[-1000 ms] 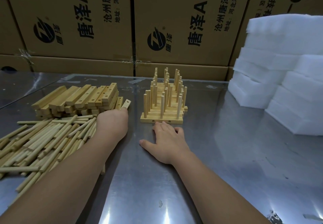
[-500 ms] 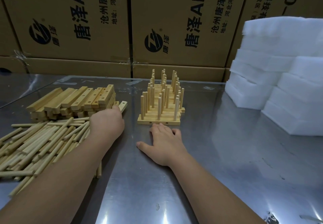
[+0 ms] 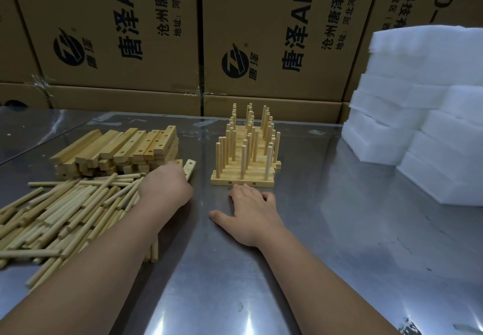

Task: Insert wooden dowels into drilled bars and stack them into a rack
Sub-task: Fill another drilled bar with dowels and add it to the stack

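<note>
Hardly moved, left grip [image 3: 164, 188] still curled round drilled bar [image 3: 189, 168] (beside pile [image 3: 117, 149]), right grip [image 3: 251, 217] flat, empty, before dowel-filled rack [image 3: 222, 181]

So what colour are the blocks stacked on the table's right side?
The blocks are white, seen in the head view.

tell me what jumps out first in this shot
The rack of stacked bars bristling with upright dowels stands mid-table, just beyond the right hand lying flat. On the left lie a heap of loose dowels and a stack of drilled bars; white foam blocks tower on the right.
</note>
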